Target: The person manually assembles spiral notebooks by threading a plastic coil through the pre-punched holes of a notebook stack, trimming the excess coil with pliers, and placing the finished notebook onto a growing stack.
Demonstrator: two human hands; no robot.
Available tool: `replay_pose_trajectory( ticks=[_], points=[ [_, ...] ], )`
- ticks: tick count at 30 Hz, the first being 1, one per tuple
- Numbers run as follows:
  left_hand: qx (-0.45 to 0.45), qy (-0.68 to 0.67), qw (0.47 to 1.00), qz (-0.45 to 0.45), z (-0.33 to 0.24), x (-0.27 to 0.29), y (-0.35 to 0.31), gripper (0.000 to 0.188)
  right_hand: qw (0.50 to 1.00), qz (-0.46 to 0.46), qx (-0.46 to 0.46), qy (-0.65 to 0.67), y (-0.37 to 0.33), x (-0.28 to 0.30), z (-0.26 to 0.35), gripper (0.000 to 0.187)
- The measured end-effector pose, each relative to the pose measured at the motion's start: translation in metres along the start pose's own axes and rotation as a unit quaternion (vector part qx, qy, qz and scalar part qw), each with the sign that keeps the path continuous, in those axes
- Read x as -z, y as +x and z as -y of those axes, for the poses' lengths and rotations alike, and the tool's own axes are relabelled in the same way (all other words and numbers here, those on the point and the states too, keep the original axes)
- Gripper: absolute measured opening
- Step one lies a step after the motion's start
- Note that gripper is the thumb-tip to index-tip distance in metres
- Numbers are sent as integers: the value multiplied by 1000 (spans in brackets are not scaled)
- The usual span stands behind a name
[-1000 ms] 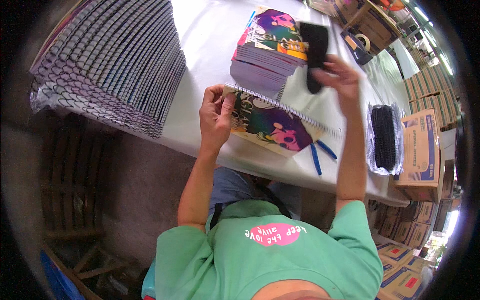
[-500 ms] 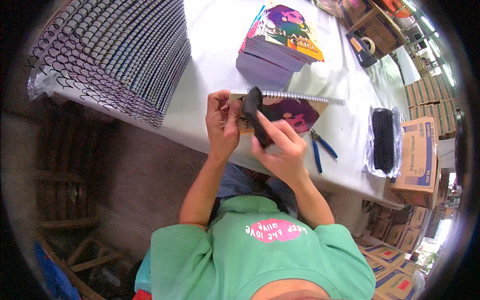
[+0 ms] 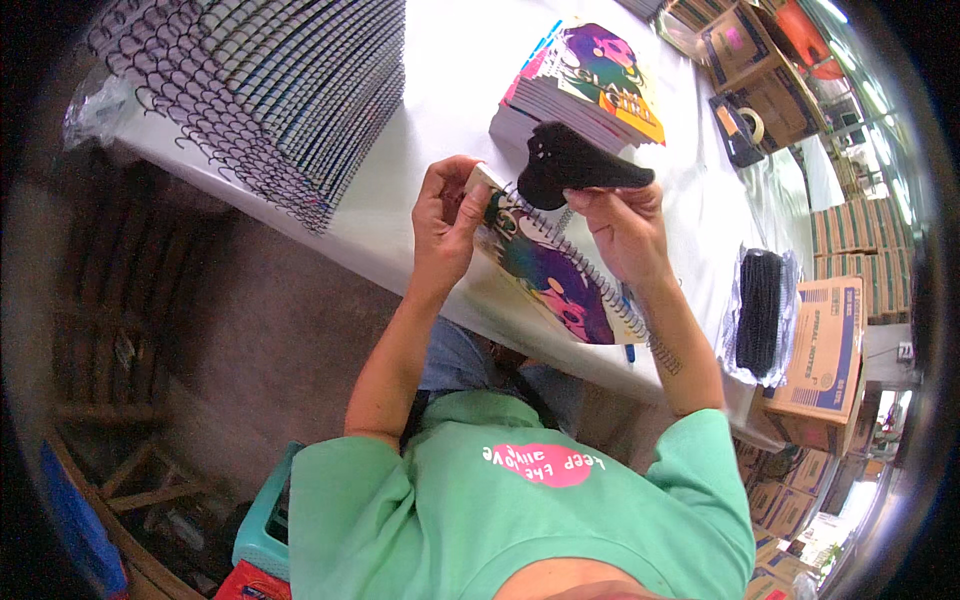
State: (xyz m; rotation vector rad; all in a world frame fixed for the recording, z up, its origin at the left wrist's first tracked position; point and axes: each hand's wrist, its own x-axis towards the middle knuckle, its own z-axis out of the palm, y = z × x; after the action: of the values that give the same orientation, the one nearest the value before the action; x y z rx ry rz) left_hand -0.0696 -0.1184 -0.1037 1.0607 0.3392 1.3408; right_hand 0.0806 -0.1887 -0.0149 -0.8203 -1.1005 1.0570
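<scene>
A spiral notebook with a purple and pink illustrated cover is tilted over the table's near edge. My left hand pinches its upper left corner between thumb and fingers. A wire coil runs along its upper edge, and its loose end reaches past the cover beside my right forearm. My right hand grips a floppy black cloth-like piece with small pale spots, held above the coil. Part of a blue plier handle shows below the notebook; the rest is hidden.
A tall stack of coil-bound notebooks stands at the left. Another notebook stack lies at the back. Farther right are a tape dispenser, a plastic-wrapped bundle of black coils and a cardboard box. A turquoise stool is at lower left.
The black piece has come off the cover and moved up and right in my right hand. The notebook's right end has swung down toward me, now covering most of the pliers.
</scene>
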Motion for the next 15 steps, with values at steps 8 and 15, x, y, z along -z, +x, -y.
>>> replay_pose_trajectory(
  ticks=[8,15],
  points=[
    [25,-26,999,19,4,-2,3,22,979,-11,-112,-171,1,0,-9,33],
    [32,-43,998,40,9,1,3,16,967,0,-109,-230,6,7,-15,33]
  ],
)
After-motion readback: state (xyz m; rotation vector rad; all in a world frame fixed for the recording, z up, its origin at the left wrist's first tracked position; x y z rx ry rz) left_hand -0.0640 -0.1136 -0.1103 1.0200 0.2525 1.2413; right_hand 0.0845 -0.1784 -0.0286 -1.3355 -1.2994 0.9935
